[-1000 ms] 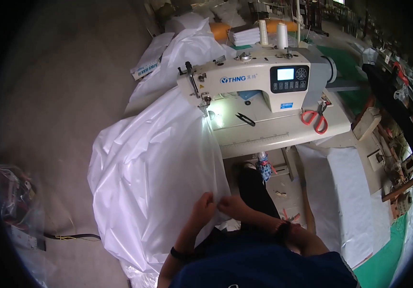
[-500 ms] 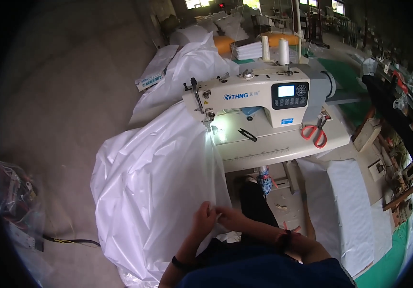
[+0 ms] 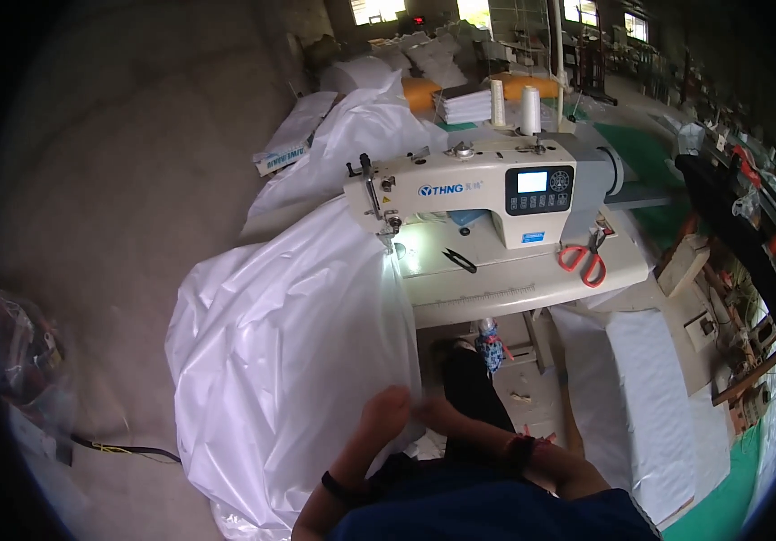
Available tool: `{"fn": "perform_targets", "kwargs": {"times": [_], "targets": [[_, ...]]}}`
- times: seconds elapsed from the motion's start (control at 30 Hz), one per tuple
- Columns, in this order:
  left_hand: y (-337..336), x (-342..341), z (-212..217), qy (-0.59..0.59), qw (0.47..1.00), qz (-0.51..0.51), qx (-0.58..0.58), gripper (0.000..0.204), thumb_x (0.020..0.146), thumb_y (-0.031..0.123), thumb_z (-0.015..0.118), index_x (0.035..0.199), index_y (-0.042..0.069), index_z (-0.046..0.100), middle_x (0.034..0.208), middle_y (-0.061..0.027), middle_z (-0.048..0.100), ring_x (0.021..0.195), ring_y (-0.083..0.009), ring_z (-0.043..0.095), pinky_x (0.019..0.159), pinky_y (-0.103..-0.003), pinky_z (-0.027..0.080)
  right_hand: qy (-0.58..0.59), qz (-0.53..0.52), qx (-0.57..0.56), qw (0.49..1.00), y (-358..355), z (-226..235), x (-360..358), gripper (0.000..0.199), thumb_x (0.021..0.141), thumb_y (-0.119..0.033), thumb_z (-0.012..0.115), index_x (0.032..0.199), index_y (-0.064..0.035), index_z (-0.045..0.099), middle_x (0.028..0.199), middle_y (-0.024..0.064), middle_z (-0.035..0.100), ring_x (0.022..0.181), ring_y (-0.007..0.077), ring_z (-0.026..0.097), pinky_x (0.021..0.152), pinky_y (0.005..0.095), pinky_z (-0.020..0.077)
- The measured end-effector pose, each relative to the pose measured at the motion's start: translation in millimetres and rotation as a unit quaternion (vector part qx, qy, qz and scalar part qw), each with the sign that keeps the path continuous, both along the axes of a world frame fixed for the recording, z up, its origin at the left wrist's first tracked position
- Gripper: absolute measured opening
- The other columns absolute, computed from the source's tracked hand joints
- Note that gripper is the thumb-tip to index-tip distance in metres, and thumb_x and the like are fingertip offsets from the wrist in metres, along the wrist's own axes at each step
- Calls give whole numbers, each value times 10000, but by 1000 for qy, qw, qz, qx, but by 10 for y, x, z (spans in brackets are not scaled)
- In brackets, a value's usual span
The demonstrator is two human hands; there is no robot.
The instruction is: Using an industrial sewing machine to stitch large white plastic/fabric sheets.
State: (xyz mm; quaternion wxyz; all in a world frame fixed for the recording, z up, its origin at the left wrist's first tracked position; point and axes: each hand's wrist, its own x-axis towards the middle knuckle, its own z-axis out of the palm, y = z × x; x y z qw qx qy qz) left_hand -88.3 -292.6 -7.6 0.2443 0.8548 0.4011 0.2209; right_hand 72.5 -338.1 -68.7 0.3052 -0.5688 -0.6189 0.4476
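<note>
A large sheet of shiny white fabric [image 3: 289, 343] hangs from the sewing machine table down to the floor on my left. My left hand [image 3: 386, 410] pinches its lower right edge. My right hand [image 3: 438, 415] grips the same edge just beside it, the two hands touching. The fabric's top end lies under the needle of a cream industrial sewing machine [image 3: 478, 185], lit by a small lamp. Both forearms come in from the lower edge over my dark blue clothing.
Red-handled scissors [image 3: 584, 261] and black thread snips [image 3: 460, 261] lie on the machine table [image 3: 514, 288]. Two thread cones [image 3: 514, 106] stand behind the machine. More white fabric [image 3: 361, 117] is piled behind, and a folded white stack [image 3: 645, 397] on my right. A bag [image 3: 23, 361] and cable [image 3: 127, 448] lie on the left floor.
My head has tilted so the machine sits lower in view. Both hands stay together on the fabric's edge, shifted slightly down.
</note>
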Motion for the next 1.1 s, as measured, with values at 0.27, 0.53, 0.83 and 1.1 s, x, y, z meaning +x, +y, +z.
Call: {"fn": "perform_targets", "kwargs": {"times": [0.27, 0.53, 0.83, 1.1], "targets": [[-51, -102, 90, -100, 990, 20, -95, 160, 841, 149, 579, 814, -4, 541, 687, -220, 540, 622, -337, 532, 631, -427, 462, -146, 155, 35, 976, -341, 625, -269, 264, 890, -239, 517, 938, -18, 654, 888, 229, 675, 852, 404, 661, 791, 466, 517], [-245, -464, 190, -73, 974, 198, -77, 211, 811, 186, 660, 838, -3, 570, 669, -188, 558, 579, -271, 526, 563, -409, 439, 88, 57, 41, 994, 114, 694, -119, 231, 936, -207, 494, 1006, -38, 635, 922, 173, 682, 846, 346, 675, 820, 430, 521], [-260, -552, 1180, 142, 961, 78, 225, 61, 835, 98, 575, 782, 71, 584, 719, -114, 622, 676, -328, 645, 592, -435, 510, -36, 149, 201, 968, 954, -234, -1440, 251, 910, -171, 565, 1123, -60, 640, 1089, 185, 649, 1037, 334, 632, 896, 411, 504], [-233, -599, 626, 138, 983, -19, 121, 13, 806, 93, 559, 813, 98, 568, 701, -108, 625, 615, -328, 640, 539, -431, 504, 107, 69, 169, 977, 980, -199, -849, 324, 877, -180, 604, 1165, -33, 618, 1109, 186, 647, 1055, 356, 627, 898, 421, 510]]}}
